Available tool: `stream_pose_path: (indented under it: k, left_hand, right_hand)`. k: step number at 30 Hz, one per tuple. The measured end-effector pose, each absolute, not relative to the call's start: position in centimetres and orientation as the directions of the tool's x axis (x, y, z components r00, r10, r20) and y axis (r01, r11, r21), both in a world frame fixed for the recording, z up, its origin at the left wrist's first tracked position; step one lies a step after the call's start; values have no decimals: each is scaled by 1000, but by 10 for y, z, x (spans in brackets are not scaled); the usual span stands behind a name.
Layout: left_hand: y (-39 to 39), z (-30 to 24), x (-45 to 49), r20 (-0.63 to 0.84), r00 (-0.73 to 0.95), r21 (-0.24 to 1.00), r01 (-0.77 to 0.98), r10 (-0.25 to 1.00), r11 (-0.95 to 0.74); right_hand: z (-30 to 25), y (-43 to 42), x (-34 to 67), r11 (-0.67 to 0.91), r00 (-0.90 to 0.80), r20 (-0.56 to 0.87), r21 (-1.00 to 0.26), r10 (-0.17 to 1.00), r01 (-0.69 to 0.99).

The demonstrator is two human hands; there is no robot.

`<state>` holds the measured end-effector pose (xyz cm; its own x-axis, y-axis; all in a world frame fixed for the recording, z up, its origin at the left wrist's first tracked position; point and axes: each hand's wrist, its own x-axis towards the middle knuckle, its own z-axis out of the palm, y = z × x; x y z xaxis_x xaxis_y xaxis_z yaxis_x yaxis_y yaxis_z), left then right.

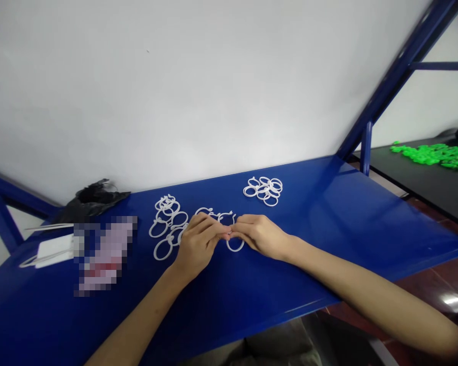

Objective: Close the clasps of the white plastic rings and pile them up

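My left hand (pixel 199 243) and my right hand (pixel 258 235) meet fingertip to fingertip over the middle of the blue table (pixel 328 218). Together they pinch a white plastic ring (pixel 235 245), whose loop hangs just below the fingers. A loose chain of white rings (pixel 168 223) lies on the table left of my left hand, partly hidden by it. More linked rings (pixel 217 214) show just behind my fingers. A small separate heap of white rings (pixel 265 189) rests farther back, beyond my right hand.
A black crumpled bag (pixel 91 199) lies at the back left. A white charger with cable (pixel 53 250) and a blurred-out item (pixel 105 254) sit at the left. To the right stands a black table with green plastic pieces (pixel 435 154). Blue frame struts (pixel 397 71) rise at the right.
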<state>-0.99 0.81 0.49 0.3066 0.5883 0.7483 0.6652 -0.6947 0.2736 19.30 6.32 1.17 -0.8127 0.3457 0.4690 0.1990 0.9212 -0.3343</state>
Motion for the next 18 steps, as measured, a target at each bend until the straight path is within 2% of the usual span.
stream_pose_path:
  k: [6,10,14,18]
  left_hand:
    - [5,2,-8,710,201,385,691,675,-611]
    - [11,-1,-9,661,241,341,747,710,-571]
    - [17,-6,-10,559,233,234,877,796,-421]
    - [18,-13,-13,463,311,92,915,830,-394]
  right_hand:
    - [8,55,193,968,-844,474,-130,250,214]
    - [10,59,193,961,-837,472,-132,276,242]
    - [16,89,202,889,-762,458,-245,458,387]
    - [24,146,233,687,-524,464,-324,714,650]
